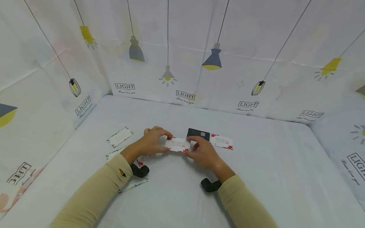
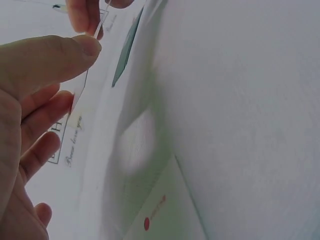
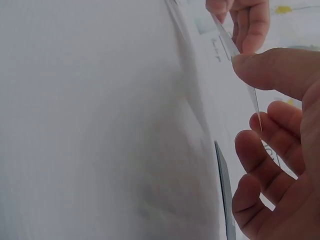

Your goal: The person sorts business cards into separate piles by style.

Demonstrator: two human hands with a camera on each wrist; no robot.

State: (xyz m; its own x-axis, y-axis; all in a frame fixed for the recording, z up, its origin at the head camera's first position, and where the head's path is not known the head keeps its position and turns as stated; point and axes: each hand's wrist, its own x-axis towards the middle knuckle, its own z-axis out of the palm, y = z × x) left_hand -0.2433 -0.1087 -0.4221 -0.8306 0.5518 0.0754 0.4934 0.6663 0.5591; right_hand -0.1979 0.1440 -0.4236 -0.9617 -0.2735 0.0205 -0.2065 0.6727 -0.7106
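Note:
Both hands hold one white card with red floral corners [image 1: 178, 144] above the white table, as the head view shows. My left hand [image 1: 154, 141] pinches its left end between thumb and fingers. The right hand [image 1: 203, 152] pinches the opposite end the same way. Seen from the left wrist, the card [image 2: 82, 87] is nearly edge-on under the thumb [image 2: 55, 57]. In the right wrist view the card [image 3: 254, 100] is also a thin edge, with the thumb [image 3: 275, 70] on its near side. The print is too small to read.
Behind the right hand lie a dark card with a code square [image 1: 196, 133] and, beside it, another red-flowered card [image 1: 221, 141]. Green-leaf bordered cards [image 1: 119, 137] lie on the left, some partly under the left arm. A lamp-printed cloth [image 1: 182, 38] rises behind the table.

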